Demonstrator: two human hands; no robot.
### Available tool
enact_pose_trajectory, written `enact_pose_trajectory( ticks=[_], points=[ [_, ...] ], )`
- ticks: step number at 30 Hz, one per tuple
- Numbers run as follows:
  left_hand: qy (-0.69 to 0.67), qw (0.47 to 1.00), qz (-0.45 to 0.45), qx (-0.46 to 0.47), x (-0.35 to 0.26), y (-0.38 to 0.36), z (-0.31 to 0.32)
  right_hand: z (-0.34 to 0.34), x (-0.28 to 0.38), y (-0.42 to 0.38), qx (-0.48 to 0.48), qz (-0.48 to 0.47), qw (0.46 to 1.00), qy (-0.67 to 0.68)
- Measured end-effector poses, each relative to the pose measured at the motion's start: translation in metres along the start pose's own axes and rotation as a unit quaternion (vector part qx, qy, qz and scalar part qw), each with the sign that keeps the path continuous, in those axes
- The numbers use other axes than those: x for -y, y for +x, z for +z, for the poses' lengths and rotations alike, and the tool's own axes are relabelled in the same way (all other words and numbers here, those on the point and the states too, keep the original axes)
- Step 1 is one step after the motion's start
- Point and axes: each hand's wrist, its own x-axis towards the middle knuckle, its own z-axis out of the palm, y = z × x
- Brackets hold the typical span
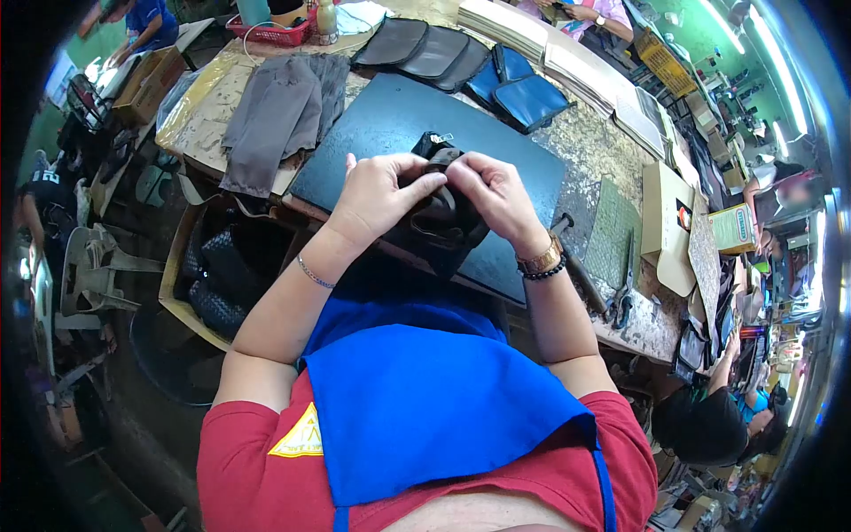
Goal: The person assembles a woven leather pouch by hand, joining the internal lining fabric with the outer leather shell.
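Note:
Both hands meet over a small black bag (pixel 448 257) at the near part of a dark work board (pixel 381 115). My left hand (pixel 381 195) pinches a dark strap (pixel 442 160) between thumb and fingers. Close beside it, my right hand (pixel 496 195) is closed on the same strap, thumb and forefinger pressed together. A loop of the strap hangs below the fingers, over the bag. Just beyond the hands, a silver zipper pull (pixel 441 138) shows on the bag. My fingers hide part of the strap and bag.
Grey fabric pieces (pixel 275 115), black flap panels (pixel 425 53) and shiny blue-black pouches (pixel 527 97) lie around the board. At right are a hammer (pixel 581 275), scissors (pixel 626 293), a green sheet (pixel 612 226) and a cardboard box (pixel 665 222). A bin (pixel 168 293) stands below left. Other people are nearby.

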Motion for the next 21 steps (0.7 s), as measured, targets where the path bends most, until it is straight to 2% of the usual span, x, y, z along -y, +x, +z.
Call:
enact_pose_trajectory(
  ticks=[1,4,8,9,12,14,15,17,21],
  points=[
    [0.035,0.999,0.016,0.0,-0.005,-0.001,-0.001,-0.001,0.01,-0.003,0.043,-0.005,0.999,0.004],
    [0.01,0.999,-0.001,0.031,-0.002,0.003,-0.001,0.0,0.0,0.0,0.003,-0.108,0.989,-0.104],
    [0.004,0.999,-0.017,0.034,0.001,0.003,-0.001,-0.009,-0.006,-0.001,0.044,-0.005,0.995,-0.084],
    [0.041,0.998,-0.028,0.034,-0.001,0.002,-0.003,-0.011,-0.005,-0.002,0.041,0.017,0.994,-0.098],
    [0.127,0.991,-0.041,0.022,-0.012,0.003,-0.01,-0.008,-0.019,-0.001,-0.024,-0.029,0.998,0.042],
    [0.151,0.988,-0.028,0.007,-0.016,0.002,-0.008,-0.011,-0.016,-0.003,-0.018,-0.046,0.998,-0.026],
    [0.164,0.986,0.014,-0.015,-0.012,0.001,-0.003,-0.01,-0.014,-0.004,-0.016,-0.047,0.997,-0.053],
    [0.175,0.984,0.037,-0.012,-0.009,0.002,0.001,-0.005,-0.003,-0.006,-0.028,-0.042,0.995,-0.089],
    [0.213,0.976,0.044,0.01,-0.012,0.006,-0.002,-0.003,-0.006,-0.005,-0.073,-0.123,0.98,-0.139]
  ],
)
